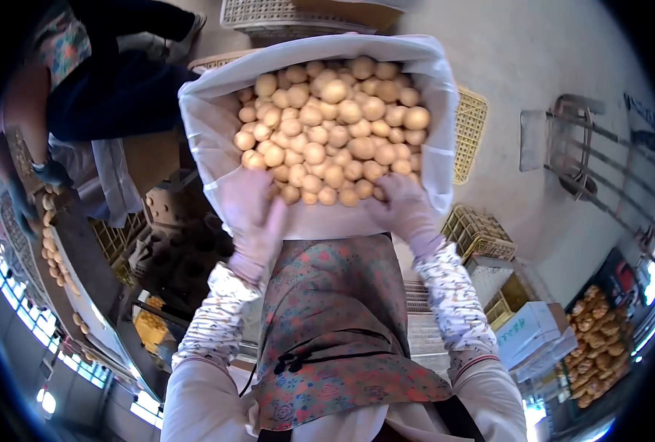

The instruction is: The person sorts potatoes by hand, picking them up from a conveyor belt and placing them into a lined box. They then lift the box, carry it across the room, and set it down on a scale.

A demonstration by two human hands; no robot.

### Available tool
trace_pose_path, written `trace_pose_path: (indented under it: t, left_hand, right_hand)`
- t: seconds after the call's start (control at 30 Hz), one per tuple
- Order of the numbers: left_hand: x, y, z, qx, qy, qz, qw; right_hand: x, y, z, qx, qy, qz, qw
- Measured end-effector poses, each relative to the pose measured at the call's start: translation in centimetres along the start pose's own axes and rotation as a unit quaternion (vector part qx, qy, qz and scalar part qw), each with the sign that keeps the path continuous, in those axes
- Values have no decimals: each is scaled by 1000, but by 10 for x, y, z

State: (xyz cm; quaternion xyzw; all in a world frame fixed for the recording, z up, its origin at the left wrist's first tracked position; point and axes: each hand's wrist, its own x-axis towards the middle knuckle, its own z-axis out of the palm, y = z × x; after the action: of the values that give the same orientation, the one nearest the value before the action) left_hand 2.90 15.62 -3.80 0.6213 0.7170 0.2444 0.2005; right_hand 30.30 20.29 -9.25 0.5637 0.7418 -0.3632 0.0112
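Note:
A box lined with white plastic sheeting (pixel 195 118) stands in front of me, filled with round, pale brown potato-like produce (pixel 327 132). My left hand (pixel 250 214), gloved and blurred by motion, is at the near left corner of the box, against the liner and the edge of the pile. At the near right corner my right hand (pixel 403 205), also gloved, has its fingers bent down onto the nearest pieces. What lies under the fingertips of both hands is hidden.
A co-worker in dark gloves (pixel 53 174) is at the left beside a conveyor (pixel 84 295) carrying produce. Yellow crates (pixel 478 232) stand at the right, near a white carton (pixel 530 335) and a heap of produce (pixel 598 346). A metal trolley (pixel 578 147) is farther right.

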Motion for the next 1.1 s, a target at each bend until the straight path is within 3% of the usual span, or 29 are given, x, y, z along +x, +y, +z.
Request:
trace_pose_path:
  t: [0.07, 0.13, 0.17, 0.2, 0.23, 0.27, 0.33, 0.4, 0.43, 0.47, 0.53, 0.57, 0.6, 0.67, 0.77, 0.8, 0.83, 0.87, 0.93, 1.03, 1.1]
  left_hand:
    - [27, -57, -16, 136, 169, 46, 975]
    - [56, -98, -23, 128, 145, -53, 980]
    - [75, -117, -18, 33, 87, -116, 989]
    - [95, -121, -8, 6, 103, -178, 979]
    - [111, -136, -3, 21, 66, -229, 971]
    - [120, -147, -2, 39, 30, -277, 960]
    - [113, -163, -8, 43, 15, -248, 968]
    - [114, -175, -11, 26, 8, -219, 975]
    - [114, -175, -13, 11, 12, -208, 978]
    - [113, -175, -15, -2, 14, -198, 980]
    - [113, -169, -8, 7, 9, -213, 977]
    - [113, -164, -4, 6, 6, -230, 973]
    - [115, -161, -2, 7, 7, -248, 969]
    - [114, -160, -3, -19, 20, -231, 973]
    - [115, -159, 1, 14, 29, -220, 975]
    - [112, -165, 2, 13, 41, -196, 980]
    - [111, -169, 2, 11, 53, -171, 984]
    - [113, -167, -2, 14, 28, -233, 972]
    - [113, -167, -1, 20, 30, -213, 976]
    - [114, -159, 0, 10, 44, -235, 971]
    - [115, -162, 0, -3, 51, -220, 974]
  right_hand:
    - [28, -14, -5, 36, 4, 148, 988]
    - [59, -50, 4, 93, 194, 23, 976]
    - [73, -85, 20, 75, 132, -7, 988]
    - [95, -101, 60, 93, 128, -141, 977]
    - [109, -153, 51, 36, 11, -145, 989]
    - [122, -173, 75, -17, 5, -231, 973]
    - [140, -164, 118, -62, 33, -290, 955]
    - [158, -128, 114, -70, 25, -318, 945]
    - [153, -116, 96, -163, 46, -334, 927]
    - [149, -107, 81, -145, 42, -282, 947]
    - [145, -78, 35, -248, -5, -136, 959]
    - [140, -51, 34, -240, 133, -105, 956]
    - [141, -45, 26, -286, 252, -136, 915]
    - [153, -109, 10, -172, 222, -162, 946]
    - [175, -166, 87, 23, 75, -267, 960]
    - [191, -204, 94, -55, -151, -147, 976]
    - [197, -202, 148, -119, -52, -166, 978]
    - [207, -196, 181, -222, 35, -223, 949]
    - [203, -196, 184, -222, 56, -242, 943]
    - [192, -176, 127, -31, -163, -158, 973]
    - [165, -141, 104, -106, -118, -252, 955]
